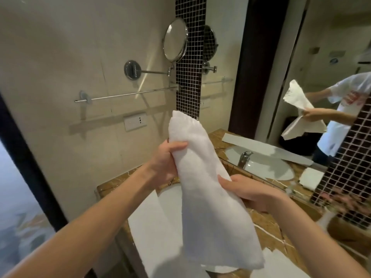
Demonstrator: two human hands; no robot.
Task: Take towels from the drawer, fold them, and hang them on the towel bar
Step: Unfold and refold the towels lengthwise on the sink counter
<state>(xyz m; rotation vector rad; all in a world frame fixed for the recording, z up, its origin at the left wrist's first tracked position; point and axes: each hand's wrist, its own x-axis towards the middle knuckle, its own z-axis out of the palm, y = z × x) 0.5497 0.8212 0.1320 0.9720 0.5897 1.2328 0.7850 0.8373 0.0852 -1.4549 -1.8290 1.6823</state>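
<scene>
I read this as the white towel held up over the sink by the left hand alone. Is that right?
Not quite: both hands hold it. In the head view the left hand grips the white towel higher up and the right hand grips it lower down, held up over the sink.

Right hand fingers hidden behind towel; sink mostly covered; counter objects at right blurred.
</scene>
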